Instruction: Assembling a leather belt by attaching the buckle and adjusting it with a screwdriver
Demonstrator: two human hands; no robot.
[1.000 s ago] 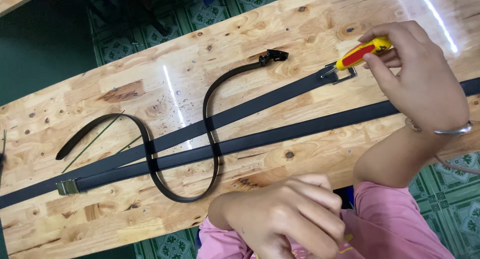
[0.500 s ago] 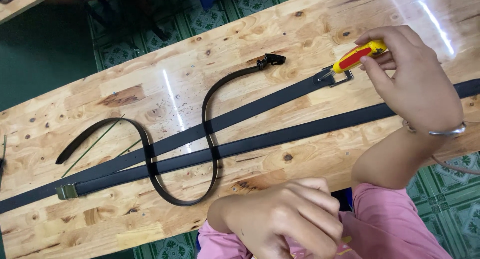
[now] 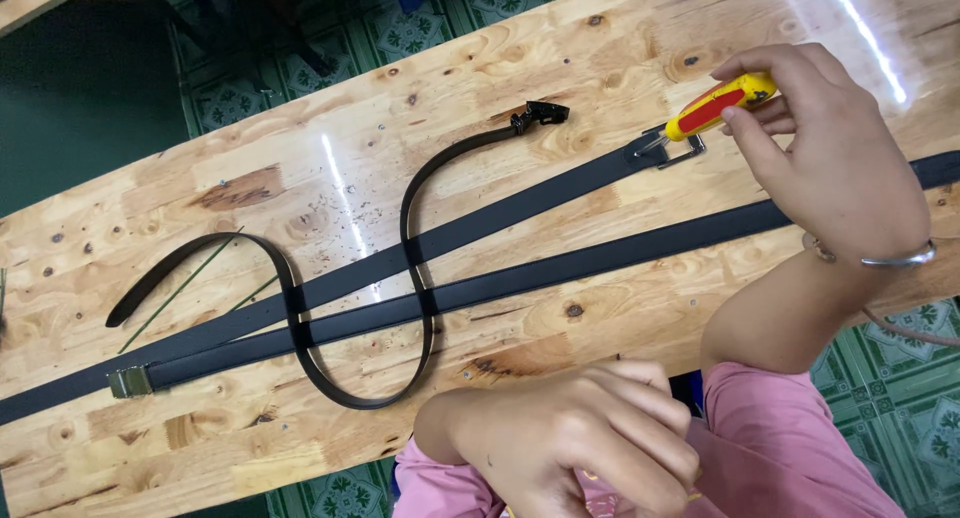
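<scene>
My right hand point(image 3: 835, 163) is shut on a screwdriver with a yellow and red handle point(image 3: 718, 106). Its tip points down at the metal buckle point(image 3: 666, 150) on the end of a long black belt point(image 3: 470, 233). A second long black belt point(image 3: 560, 270) lies alongside it, with a brass buckle point(image 3: 130, 381) at its left end. A third, thinner black belt point(image 3: 415, 253) stands on edge in an S-shaped curve across both and ends in a black clip point(image 3: 540, 113). My left hand point(image 3: 590, 443) is curled into a fist at the table's near edge. I see nothing clearly in it.
The belts lie on a glossy knotted wooden table point(image 3: 300, 193) that runs diagonally across the view. Green patterned floor tiles point(image 3: 890, 388) show beyond both long edges. A pink garment point(image 3: 780, 448) covers my lap below the table's near edge.
Hardly anything differs. My right hand keeps the screwdriver at the buckle with only slight shifts, and my left fist has drifted a little lower in the view.
</scene>
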